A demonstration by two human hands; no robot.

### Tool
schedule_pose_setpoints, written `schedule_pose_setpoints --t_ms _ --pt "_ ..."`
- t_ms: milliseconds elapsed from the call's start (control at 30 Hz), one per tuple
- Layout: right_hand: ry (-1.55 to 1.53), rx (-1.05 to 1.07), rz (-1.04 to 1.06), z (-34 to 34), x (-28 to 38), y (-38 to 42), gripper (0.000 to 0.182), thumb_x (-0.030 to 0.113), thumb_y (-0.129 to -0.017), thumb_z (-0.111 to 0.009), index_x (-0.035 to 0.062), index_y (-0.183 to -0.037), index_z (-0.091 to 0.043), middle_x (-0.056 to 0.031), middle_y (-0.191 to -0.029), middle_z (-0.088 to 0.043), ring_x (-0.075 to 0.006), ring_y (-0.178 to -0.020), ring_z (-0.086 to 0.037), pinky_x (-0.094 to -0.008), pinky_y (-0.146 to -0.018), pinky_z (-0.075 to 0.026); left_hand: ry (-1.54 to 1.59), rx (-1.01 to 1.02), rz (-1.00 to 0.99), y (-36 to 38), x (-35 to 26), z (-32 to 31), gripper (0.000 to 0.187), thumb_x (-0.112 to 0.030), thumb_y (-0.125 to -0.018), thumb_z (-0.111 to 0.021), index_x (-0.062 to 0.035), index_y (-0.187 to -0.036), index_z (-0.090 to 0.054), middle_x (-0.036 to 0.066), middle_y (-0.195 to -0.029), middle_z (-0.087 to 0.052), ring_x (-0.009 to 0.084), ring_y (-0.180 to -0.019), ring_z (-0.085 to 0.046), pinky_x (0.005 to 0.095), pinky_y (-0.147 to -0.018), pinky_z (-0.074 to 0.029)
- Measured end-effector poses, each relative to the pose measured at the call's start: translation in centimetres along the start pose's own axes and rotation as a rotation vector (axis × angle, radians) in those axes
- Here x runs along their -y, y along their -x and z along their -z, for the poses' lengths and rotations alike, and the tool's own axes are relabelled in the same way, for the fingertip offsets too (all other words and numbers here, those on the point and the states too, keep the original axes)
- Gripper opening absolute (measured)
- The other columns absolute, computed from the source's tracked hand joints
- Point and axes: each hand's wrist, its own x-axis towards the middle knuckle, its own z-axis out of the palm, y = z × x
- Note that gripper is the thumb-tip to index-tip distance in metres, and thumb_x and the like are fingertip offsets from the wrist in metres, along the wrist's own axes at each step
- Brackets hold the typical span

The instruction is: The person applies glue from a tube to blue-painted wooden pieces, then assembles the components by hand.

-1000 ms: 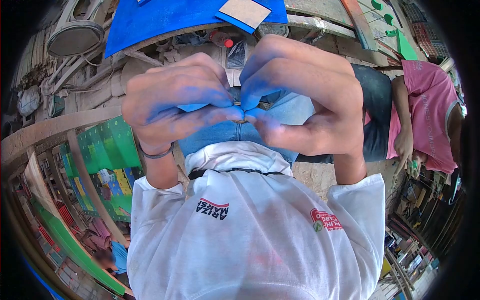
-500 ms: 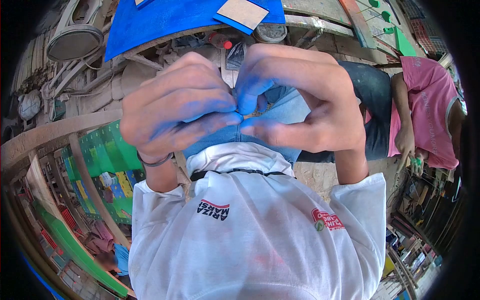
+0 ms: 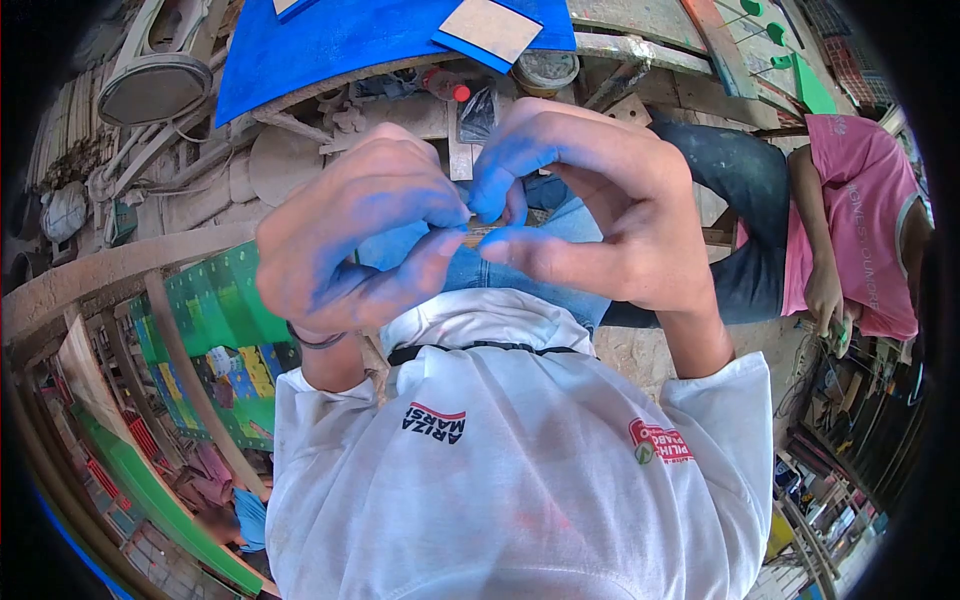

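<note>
My left hand [image 3: 355, 220] and my right hand [image 3: 610, 200] are raised before my lap, their fingers smeared with blue. The fingertips nearly meet in the middle; whether they touch is hard to tell. On the left, curled fingers stand a little apart from the thumb, and I make out no object between them. The right thumb is likewise parted from the bent fingers above it, with nothing visible in the gap. Behind the hands are my jeans [image 3: 465, 272] and white shirt [image 3: 560, 450].
Ahead stands a blue-painted board [image 3: 350, 45] bearing a tan rectangular piece [image 3: 490, 32]. Under it are a red-capped bottle [image 3: 448, 86] and a bucket [image 3: 547, 72]. A person in a pink top [image 3: 860, 220] sits at right, holding something green. Green panels [image 3: 215, 310] lie left.
Both thumbs have moved away from the fingers, opening gaps where the fingertips were pressed together. The hands have drawn slightly apart. The other person's hand at right has shifted.
</note>
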Motion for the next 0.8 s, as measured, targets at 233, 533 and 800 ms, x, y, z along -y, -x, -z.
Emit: schedule_pose_setpoints --t_ms 233,533,800 --pt "0.018 -0.038 0.017 0.21 0.10 0.13 0.027 -0.006 -0.062 -0.070 -0.0082 -0.086 -0.060 -0.0138 -0.087 -0.058 -0.0186 -0.077 -0.054 -0.0287 -0.066 -0.045 0.169 -0.032 0.053 0.66 0.58 -0.40 0.023 0.005 -0.070 -0.069 0.0084 -0.088 -0.055 0.015 -0.074 -0.057 0.0226 -0.062 -0.054 0.0327 -0.055 -0.042" --pt "0.028 -0.055 0.018 0.01 0.14 0.44 0.025 -0.004 -0.063 -0.070 -0.0090 -0.085 -0.061 -0.0146 -0.087 -0.058 -0.0194 -0.078 -0.055 -0.0292 -0.066 -0.045 0.157 -0.047 0.061 0.84 0.38 -0.84 0.021 0.006 -0.072 -0.068 0.0073 -0.087 -0.055 0.015 -0.074 -0.057 0.0229 -0.064 -0.056 0.0337 -0.056 -0.044" --pt "0.023 -0.062 0.010 -0.34 0.14 0.74 0.023 -0.003 -0.063 -0.071 -0.0088 -0.084 -0.061 -0.0151 -0.087 -0.058 -0.0196 -0.076 -0.055 -0.0287 -0.066 -0.045 0.208 -0.070 0.090 1.08 -0.16 -0.86 0.021 0.005 -0.072 -0.068 0.0071 -0.088 -0.055 0.016 -0.076 -0.058 0.0242 -0.067 -0.057 0.0359 -0.060 -0.045"
